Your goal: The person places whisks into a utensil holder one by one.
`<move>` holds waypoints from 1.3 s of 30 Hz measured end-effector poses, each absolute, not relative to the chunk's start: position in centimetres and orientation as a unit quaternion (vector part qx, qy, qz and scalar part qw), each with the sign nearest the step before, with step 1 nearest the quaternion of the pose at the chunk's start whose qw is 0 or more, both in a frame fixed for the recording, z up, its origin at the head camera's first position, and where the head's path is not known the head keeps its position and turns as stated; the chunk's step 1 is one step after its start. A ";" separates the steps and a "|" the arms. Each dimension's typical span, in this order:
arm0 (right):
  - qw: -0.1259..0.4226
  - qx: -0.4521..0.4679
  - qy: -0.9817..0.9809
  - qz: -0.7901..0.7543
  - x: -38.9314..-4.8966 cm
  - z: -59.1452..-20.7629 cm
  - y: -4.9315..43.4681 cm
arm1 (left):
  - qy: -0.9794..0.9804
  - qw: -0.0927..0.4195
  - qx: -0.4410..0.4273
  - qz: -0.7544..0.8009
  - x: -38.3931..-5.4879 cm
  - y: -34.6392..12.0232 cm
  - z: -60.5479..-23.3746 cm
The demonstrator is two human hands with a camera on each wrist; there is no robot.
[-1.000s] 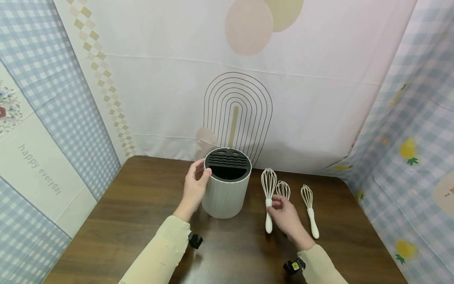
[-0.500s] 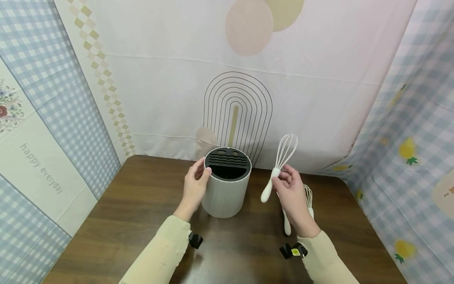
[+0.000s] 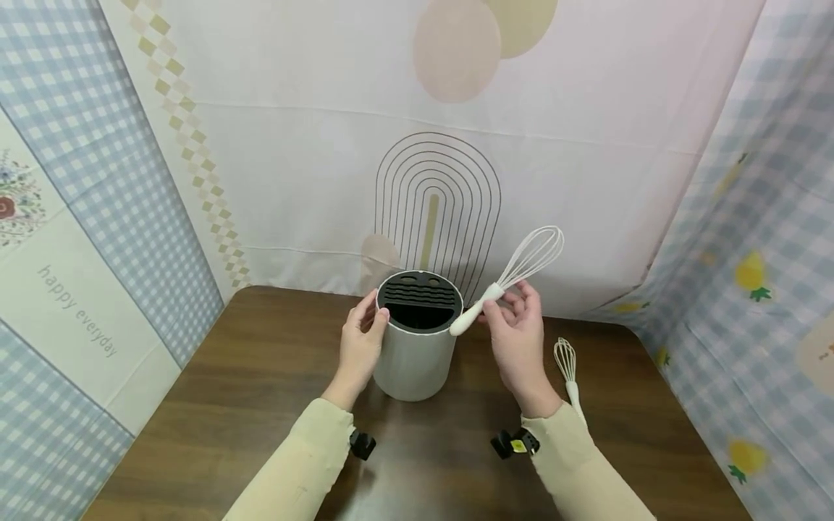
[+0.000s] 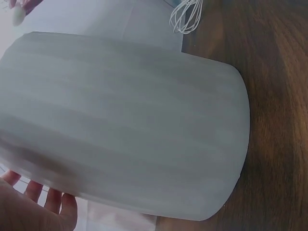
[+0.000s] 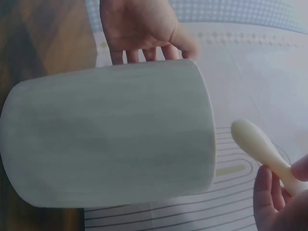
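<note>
A white cylindrical knife holder (image 3: 413, 365) with a black slotted top and a wide dark opening stands upright on the table. My left hand (image 3: 360, 339) grips its left side, thumb at the rim, fingers along the wall. Just right of the rim, my right hand (image 3: 517, 329) pinches a white whisk (image 3: 498, 288) near the top of its handle. The whisk tilts, wires up and to the right, handle end beside the rim. Another white whisk (image 3: 570, 376) lies on the table, its lower handle hidden by my right sleeve. In the left wrist view, whisk wires (image 4: 187, 15) show beyond the holder.
The brown wooden table (image 3: 274, 405) ends at a white patterned cloth (image 3: 313, 181) hanging close behind the holder. Checked cloths hang on the left (image 3: 130, 166) and right (image 3: 749, 239). Both wrists wear small black cameras.
My right hand has lifted the whisk off the table and carried it up and left to the holder's rim, tipping its handle leftward. The left hand has stayed on the holder.
</note>
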State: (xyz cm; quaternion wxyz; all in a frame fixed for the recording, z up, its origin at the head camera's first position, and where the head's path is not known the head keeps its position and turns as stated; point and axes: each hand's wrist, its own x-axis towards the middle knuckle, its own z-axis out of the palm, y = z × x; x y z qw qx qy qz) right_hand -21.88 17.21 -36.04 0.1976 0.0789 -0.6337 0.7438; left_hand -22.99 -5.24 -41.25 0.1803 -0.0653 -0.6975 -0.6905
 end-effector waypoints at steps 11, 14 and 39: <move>0.210 0.094 -0.630 0.742 -23.1 -36.4 14.8 | -0.699 0.180 -0.060 -0.690 -22.8 -5.0 -41.2; 0.206 0.102 -0.639 0.734 -23.4 -36.5 14.2 | -0.703 0.177 -0.061 -0.686 -22.8 -5.0 -41.2; 0.200 0.160 -0.754 0.605 -24.1 -37.1 11.8 | -0.701 0.189 -0.062 -0.685 -23.0 -5.0 -41.4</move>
